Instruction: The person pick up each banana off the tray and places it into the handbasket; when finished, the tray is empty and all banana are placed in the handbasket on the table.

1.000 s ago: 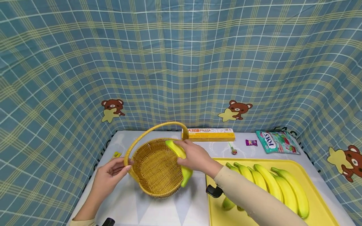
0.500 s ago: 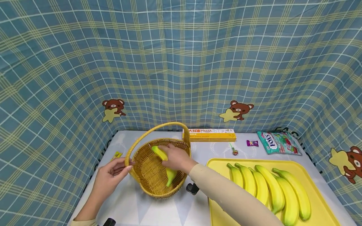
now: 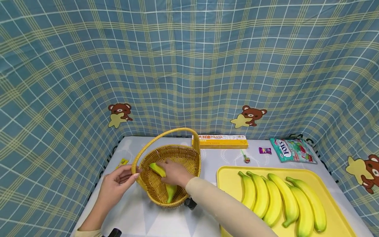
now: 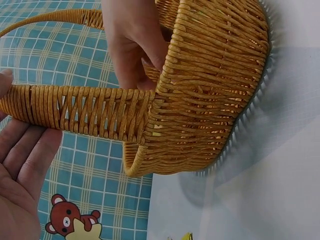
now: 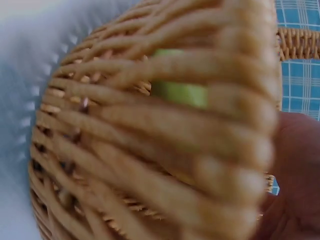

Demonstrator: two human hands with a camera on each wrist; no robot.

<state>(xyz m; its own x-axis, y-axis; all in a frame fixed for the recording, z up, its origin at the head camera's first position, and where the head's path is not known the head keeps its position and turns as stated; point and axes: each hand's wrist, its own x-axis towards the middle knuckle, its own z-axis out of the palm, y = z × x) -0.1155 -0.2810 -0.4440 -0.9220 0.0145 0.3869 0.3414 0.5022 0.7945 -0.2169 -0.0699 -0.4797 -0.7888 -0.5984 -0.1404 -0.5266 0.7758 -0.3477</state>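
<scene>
L hand [image 3: 113,185], grip pinching handle [image 3: 165,132] of basket [image 3: 185,156]; R hand [image 3: 177,174], grip round banana [image 3: 171,192] inside it; 6 more bananas [image 3: 286,196] on yel. tray [image 3: 229,179], R side of counter [image 3: 160,220].

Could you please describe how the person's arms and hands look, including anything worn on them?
The left hand and right hand are bare, without gloves. Both sleeves are beige: the right sleeve reaches close to the wrist, while only the end of the left sleeve shows. A small black fitting sits beside each arm.
</scene>
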